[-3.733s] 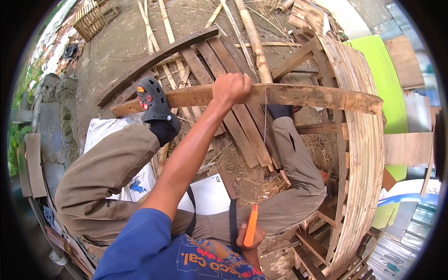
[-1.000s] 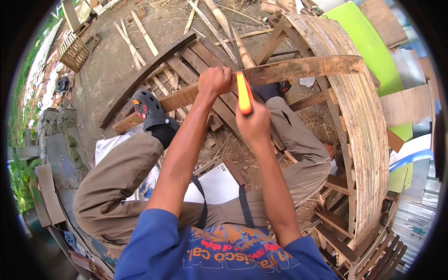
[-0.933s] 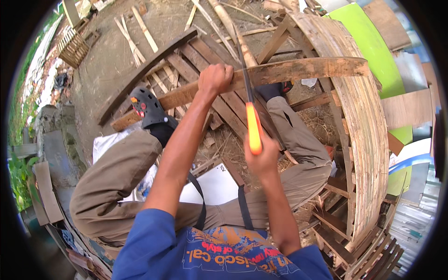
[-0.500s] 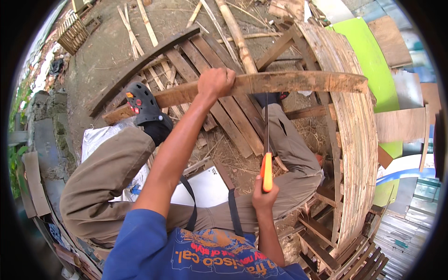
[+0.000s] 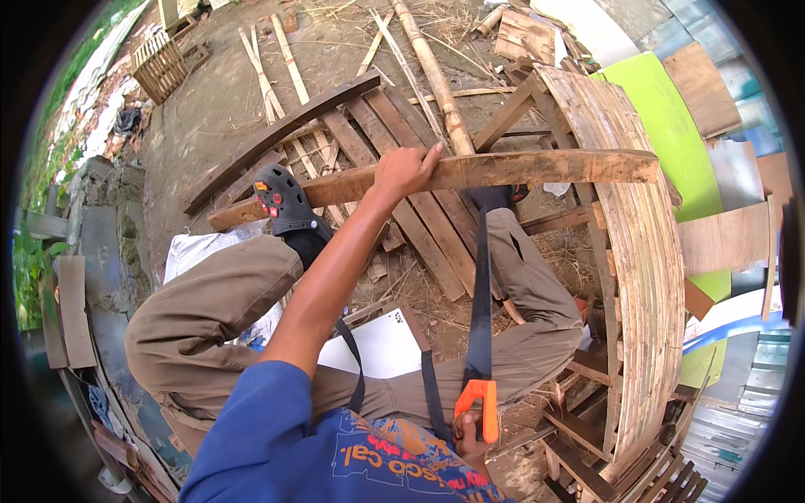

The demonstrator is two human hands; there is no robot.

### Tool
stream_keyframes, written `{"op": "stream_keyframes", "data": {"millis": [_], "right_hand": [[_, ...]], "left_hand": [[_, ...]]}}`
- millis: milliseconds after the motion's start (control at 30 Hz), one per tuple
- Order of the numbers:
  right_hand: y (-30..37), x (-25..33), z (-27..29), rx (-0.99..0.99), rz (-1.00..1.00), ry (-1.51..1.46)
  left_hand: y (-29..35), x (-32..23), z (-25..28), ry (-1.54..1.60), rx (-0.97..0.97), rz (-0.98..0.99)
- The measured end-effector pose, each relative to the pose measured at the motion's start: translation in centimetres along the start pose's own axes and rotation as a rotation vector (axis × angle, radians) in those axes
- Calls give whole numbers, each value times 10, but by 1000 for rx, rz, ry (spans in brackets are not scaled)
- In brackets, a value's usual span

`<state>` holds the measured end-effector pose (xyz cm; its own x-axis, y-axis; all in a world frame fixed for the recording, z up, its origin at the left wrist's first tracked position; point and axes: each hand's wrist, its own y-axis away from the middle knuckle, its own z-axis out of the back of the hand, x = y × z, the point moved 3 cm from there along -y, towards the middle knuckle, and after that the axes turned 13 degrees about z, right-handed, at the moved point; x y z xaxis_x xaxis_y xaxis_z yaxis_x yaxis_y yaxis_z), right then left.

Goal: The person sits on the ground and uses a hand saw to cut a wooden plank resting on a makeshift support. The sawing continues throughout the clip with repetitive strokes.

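A long brown wooden plank (image 5: pixel 545 168) lies crosswise in front of me, its right end over a slatted bamboo surface. My left hand (image 5: pixel 407 172) is closed over the plank near its middle. On the plank's left part rests my foot in a dark clog (image 5: pixel 283 201). Low at the right of my lap, my right hand (image 5: pixel 471 438) grips the orange handle of a handsaw (image 5: pixel 480 318). The saw's dark blade points away from me, its tip close to the plank's near edge; whether they touch I cannot tell.
Below the plank lies a slatted wooden frame (image 5: pixel 419 226). At right stands the bamboo-slat bench (image 5: pixel 650 310), beside a lime-green panel (image 5: pixel 662 126). Bamboo poles (image 5: pixel 436 84) lie on the dirt beyond. A concrete block wall (image 5: pixel 105 226) borders the left; a white board (image 5: pixel 381 344) lies near my lap.
My right hand has drawn the saw back toward my body, and more of the blade's flat side shows. My left hand stays on the plank. The whole view has shifted slightly.
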<state>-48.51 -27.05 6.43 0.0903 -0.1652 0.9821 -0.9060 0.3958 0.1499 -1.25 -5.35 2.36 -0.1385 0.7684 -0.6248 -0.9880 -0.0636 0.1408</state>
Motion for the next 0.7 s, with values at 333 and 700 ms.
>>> {"op": "stream_keyframes", "data": {"millis": [333,700], "right_hand": [[-103,27,-49,313,693,663],[-152,25,-85,346,636,628]], "left_hand": [[-25,1,-3,28,49,-29],[-65,17,-19,20,278,5]]}}
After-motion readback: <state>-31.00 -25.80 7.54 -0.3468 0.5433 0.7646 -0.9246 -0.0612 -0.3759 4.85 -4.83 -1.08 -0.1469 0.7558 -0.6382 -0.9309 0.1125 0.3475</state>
